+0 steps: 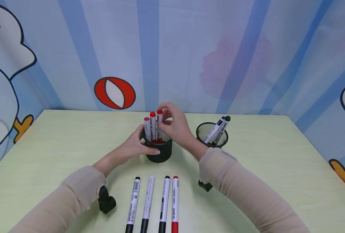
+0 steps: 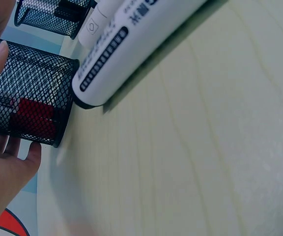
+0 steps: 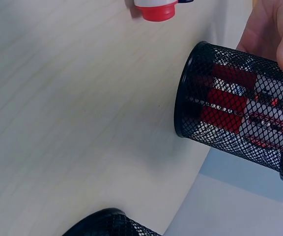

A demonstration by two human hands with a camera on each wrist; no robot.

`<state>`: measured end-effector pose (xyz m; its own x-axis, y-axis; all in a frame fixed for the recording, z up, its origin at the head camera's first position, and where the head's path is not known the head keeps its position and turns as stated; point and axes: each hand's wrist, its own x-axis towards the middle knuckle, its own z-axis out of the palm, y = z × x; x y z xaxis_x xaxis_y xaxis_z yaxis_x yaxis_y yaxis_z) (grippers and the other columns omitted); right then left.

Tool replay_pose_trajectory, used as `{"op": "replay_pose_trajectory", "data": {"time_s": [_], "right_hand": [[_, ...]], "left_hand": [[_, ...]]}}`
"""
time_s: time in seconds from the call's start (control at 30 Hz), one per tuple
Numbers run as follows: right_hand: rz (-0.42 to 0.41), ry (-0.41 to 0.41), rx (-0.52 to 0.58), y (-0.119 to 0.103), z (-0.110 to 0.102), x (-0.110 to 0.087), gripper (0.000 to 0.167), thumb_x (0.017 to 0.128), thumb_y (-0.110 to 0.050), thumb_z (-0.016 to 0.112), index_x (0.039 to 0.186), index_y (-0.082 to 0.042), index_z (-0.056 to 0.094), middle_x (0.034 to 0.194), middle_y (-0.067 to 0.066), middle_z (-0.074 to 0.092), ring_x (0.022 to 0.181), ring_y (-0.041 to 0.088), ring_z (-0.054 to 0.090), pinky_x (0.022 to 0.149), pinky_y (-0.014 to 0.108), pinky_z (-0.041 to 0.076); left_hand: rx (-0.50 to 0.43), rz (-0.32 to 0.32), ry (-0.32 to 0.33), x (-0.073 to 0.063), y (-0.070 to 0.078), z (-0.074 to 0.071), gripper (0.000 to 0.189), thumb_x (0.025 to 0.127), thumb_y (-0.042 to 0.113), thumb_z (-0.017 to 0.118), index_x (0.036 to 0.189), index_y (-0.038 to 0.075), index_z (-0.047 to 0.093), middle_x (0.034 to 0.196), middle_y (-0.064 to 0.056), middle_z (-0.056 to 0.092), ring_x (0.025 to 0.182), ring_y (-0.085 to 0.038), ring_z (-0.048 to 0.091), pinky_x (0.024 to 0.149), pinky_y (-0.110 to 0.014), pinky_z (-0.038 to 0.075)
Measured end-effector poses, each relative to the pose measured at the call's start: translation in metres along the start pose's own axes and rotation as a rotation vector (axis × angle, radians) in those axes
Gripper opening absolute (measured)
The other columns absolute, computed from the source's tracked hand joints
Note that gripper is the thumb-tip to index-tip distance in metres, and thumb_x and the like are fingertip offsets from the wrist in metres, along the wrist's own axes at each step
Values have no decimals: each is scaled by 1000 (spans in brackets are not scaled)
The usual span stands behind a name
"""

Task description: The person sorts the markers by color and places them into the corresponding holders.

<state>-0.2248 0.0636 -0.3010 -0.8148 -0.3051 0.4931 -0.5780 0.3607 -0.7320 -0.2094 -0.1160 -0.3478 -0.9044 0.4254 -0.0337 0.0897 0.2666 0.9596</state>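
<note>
My left hand [image 1: 131,147] grips a black mesh pen cup [image 1: 160,154] around its side, thumb across the front. Three red markers stand upright in the cup: one at the left [image 1: 147,129], one in the middle [image 1: 153,126] and one at the right [image 1: 160,122]. My right hand [image 1: 176,124] is above the rim and pinches the right-hand red marker near its top end. In the right wrist view, the lower red parts of the markers [image 3: 225,101] show through the mesh near the cup's base.
A second mesh cup [image 1: 202,130] to the right holds black-capped markers [image 1: 219,131] leaning right. Nearer me, three black markers [image 1: 133,200] and a red marker [image 1: 175,200] lie side by side on the pale table [image 1: 58,145]. A patterned curtain [image 1: 175,48] hangs behind.
</note>
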Motion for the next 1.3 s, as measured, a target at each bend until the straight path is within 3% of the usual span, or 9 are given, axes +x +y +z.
{"op": "replay_pose_trajectory", "data": {"time_s": [0.43, 0.73, 0.93, 1.3], "right_hand": [[13, 10, -22, -1, 0, -3, 38, 81, 5, 65, 115, -7, 51, 94, 8, 51, 87, 17, 56, 79, 26, 53], [34, 2, -33, 1, -16, -5, 44, 79, 4, 68, 118, -6, 50, 97, 14, 52, 87, 22, 56, 81, 29, 52], [52, -13, -47, -2, -25, -8, 44, 79, 3, 69, 118, -5, 50, 94, 9, 52, 86, 20, 56, 81, 30, 52], [86, -53, 23, -11, -45, -21, 46, 78, 6, 68, 118, -8, 49, 94, 9, 50, 84, 20, 56, 78, 31, 53]], "left_hand": [[-8, 0, 4, -2, -1, 1, 86, 78, 17, 75, 143, 15, 20, 141, -10, 34, 130, -27, 30, 102, -50, 35], [-9, -12, 12, 1, -1, 1, 88, 77, 18, 77, 143, 16, 19, 142, -9, 34, 131, -27, 30, 102, -51, 33], [-7, -5, 9, 0, -2, 0, 87, 77, 17, 77, 143, 16, 20, 141, -9, 35, 130, -27, 31, 103, -52, 32], [-1, -25, 11, 1, -1, 1, 88, 76, 17, 77, 143, 15, 19, 142, -10, 34, 130, -28, 30, 104, -52, 30]]}}
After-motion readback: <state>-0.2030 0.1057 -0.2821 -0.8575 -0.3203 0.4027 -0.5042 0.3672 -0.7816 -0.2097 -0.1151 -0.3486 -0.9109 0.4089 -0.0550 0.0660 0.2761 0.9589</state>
